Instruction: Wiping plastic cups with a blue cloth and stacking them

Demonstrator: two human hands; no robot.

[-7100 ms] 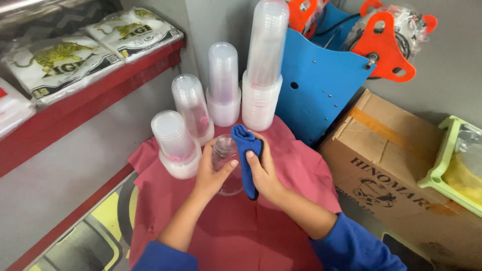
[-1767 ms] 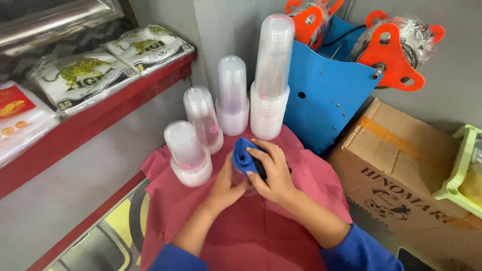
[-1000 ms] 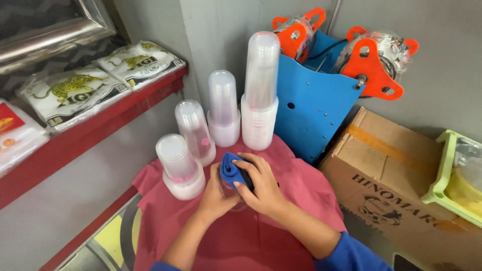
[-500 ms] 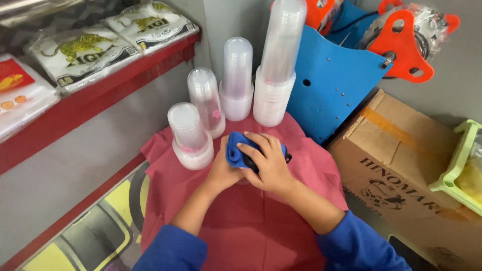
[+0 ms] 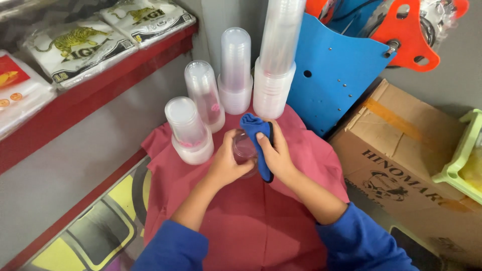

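A clear plastic cup lies on its side between my hands above a red cloth. My left hand grips the cup from the left. My right hand presses a blue cloth against the cup's right side, with the cloth folded over the rim. Just beyond my hands stand several stacks of upturned clear plastic cups, the tallest stack at the back.
A blue metal panel with orange parts stands behind the stacks. A cardboard box sits at the right, a pale green tray beyond it. A red shelf at the left carries white printed bags.
The blue cloth, bunched over the cup half a second ago, now hangs down its right side, so the clear cup shows between my hands. My head has moved closer.
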